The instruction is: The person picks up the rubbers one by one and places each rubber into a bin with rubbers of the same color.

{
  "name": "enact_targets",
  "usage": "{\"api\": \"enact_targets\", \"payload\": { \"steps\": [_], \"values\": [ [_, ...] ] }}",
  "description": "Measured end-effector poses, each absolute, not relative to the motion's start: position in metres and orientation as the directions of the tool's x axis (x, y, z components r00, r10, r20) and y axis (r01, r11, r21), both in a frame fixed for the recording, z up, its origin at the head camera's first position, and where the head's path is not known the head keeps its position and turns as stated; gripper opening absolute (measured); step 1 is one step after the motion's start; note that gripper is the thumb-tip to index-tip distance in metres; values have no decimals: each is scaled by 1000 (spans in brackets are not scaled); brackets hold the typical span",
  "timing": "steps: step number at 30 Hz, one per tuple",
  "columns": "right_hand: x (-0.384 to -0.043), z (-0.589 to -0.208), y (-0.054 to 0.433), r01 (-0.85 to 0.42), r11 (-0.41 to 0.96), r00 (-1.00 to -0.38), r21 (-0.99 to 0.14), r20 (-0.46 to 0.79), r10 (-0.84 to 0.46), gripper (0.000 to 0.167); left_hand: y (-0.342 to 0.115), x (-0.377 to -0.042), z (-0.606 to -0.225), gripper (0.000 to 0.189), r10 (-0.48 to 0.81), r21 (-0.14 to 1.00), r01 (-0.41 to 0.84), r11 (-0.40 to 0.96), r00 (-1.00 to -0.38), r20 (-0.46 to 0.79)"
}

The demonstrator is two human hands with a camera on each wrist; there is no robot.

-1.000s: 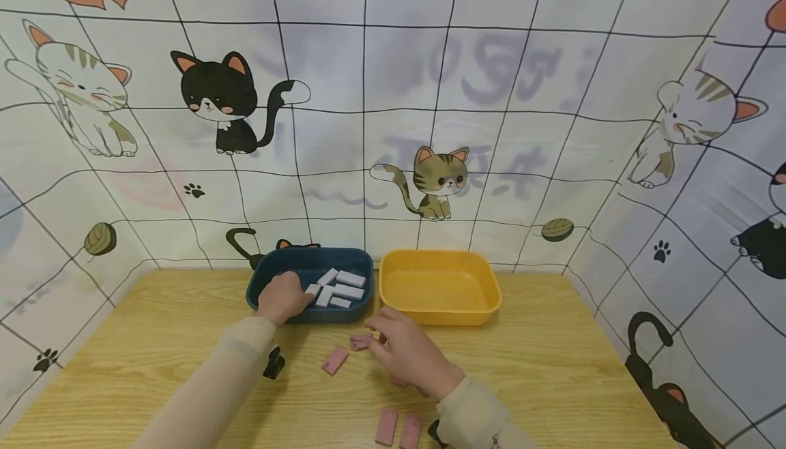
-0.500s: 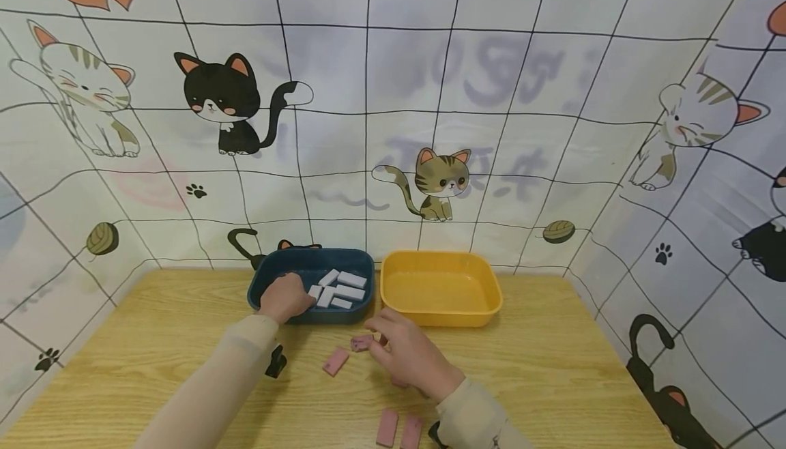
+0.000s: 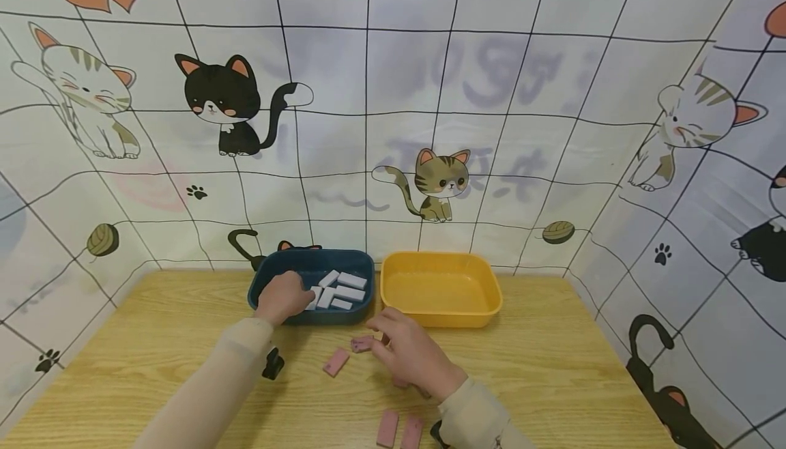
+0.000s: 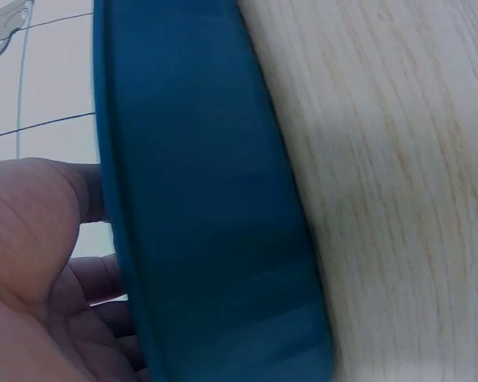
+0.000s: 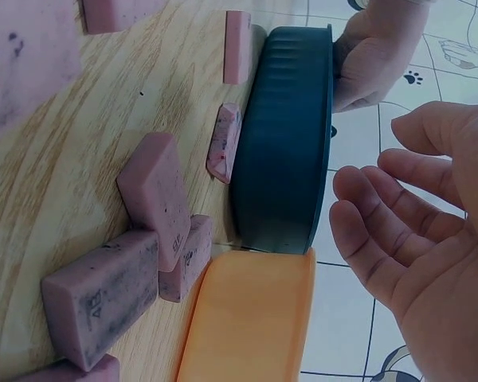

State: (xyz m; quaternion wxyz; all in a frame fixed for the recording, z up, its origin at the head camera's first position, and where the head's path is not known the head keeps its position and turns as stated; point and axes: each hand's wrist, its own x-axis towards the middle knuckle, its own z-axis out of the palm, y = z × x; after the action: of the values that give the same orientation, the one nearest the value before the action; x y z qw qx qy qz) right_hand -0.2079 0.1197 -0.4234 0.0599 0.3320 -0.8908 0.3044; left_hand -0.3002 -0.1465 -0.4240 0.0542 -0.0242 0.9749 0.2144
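Observation:
My left hand (image 3: 284,297) reaches over the near wall of a dark blue tub (image 3: 334,316), beside several white blocks (image 3: 350,293). The tub's wall hides its fingertips in the left wrist view, so any grip is out of sight. Above the table, my right hand (image 3: 417,353) has loosely bent fingers and holds nothing, as the right wrist view confirms. Under and around it lie several pink erasers (image 5: 99,294), one marked 4B. One eraser (image 3: 336,362) lies in front of the blue tub, another (image 3: 362,344) just left of my right fingertips.
A yellow tub (image 3: 442,311) stands to the right of the blue one, close beside it. Two more pink erasers (image 3: 387,428) lie near the front. Behind the wooden table (image 3: 552,367) rises a cat-patterned wall covering (image 3: 331,135).
Beside my left hand's fingers, a white block has shifted slightly toward me within the blue tub. My right hand stays almost still.

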Motion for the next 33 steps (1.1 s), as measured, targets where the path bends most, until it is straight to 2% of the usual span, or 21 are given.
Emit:
{"api": "enact_targets", "payload": {
  "steps": [4,10,14,24,33],
  "values": [
    [-208,-425,120,-640,589,-765,-494,330,-554,21,-147,-299,-421,36,-5,425,-45,904,-995,-96],
    [-206,-426,122,-653,581,-755,-486,355,-551,20,-144,-287,-412,19,34,439,11,898,-998,-45],
    [-204,-428,124,-640,590,-766,-493,347,-541,22,-142,-278,-408,15,58,457,45,888,-998,-15],
    [-201,-434,130,-587,613,-803,-529,286,-522,25,-137,-258,-403,16,86,466,102,879,-995,54],
    [-198,-435,132,-570,604,-813,-558,279,-510,25,-138,-239,-405,19,147,451,220,865,-970,192]
  ]
}}
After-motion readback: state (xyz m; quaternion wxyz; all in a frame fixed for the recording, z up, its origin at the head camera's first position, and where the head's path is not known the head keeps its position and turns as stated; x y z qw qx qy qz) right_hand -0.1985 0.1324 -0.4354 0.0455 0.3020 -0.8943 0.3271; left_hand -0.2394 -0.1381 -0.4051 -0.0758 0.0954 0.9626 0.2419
